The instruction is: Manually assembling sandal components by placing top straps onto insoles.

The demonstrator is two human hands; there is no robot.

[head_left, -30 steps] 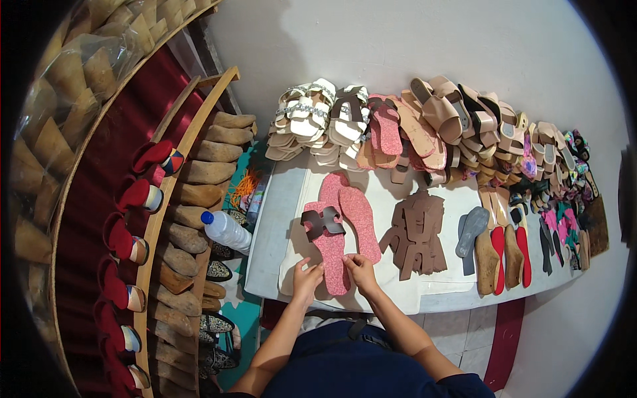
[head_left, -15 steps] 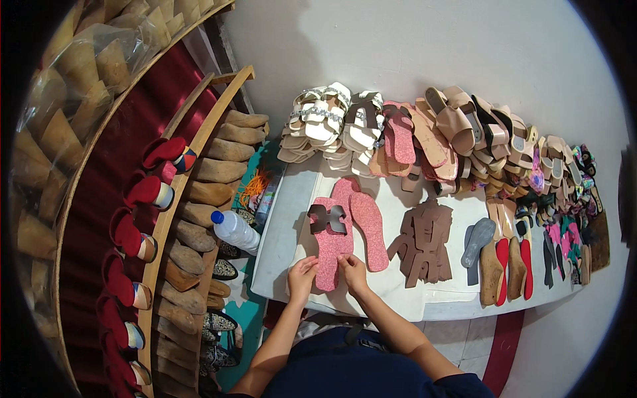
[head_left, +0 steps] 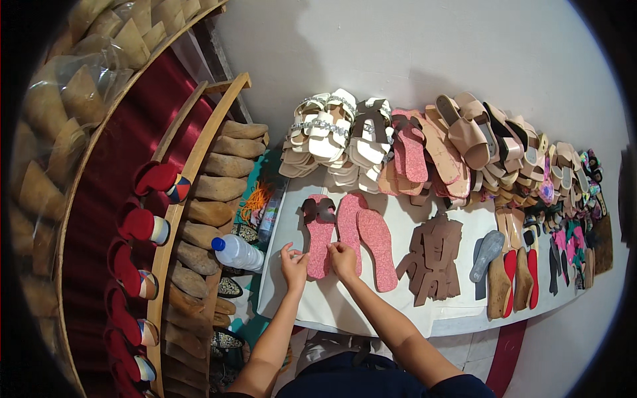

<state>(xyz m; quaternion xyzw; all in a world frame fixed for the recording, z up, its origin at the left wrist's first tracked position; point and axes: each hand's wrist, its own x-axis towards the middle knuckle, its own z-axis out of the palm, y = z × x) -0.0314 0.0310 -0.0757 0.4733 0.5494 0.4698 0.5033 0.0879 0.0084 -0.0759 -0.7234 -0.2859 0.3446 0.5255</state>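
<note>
A pink speckled insole (head_left: 319, 247) lies on the table with a dark brown strap (head_left: 320, 209) across its toe end. My left hand (head_left: 294, 266) is beside the heel's left edge, fingers apart and holding nothing. On the other side, my right hand (head_left: 343, 261) has its fingertips pinched at the insole's right edge, near the heel. To the right, a second pink insole (head_left: 350, 222) is partly covered by a third pink insole (head_left: 376, 249). The right hand also overlaps the lower part of the second insole.
Brown cut strap pieces (head_left: 434, 259) lie in a pile to the right. White sandals (head_left: 322, 136) and beige sandals (head_left: 474, 136) are stacked along the wall. Wooden shoe lasts (head_left: 225, 166) fill a rack at left, beside a water bottle (head_left: 237, 253). A grey sole piece (head_left: 488, 255) lies further right.
The strapped insole has shifted left, apart from the other two. The strap's ends, spread wide before, now sit closer to the toe. My left hand's fingers have opened away from the edge.
</note>
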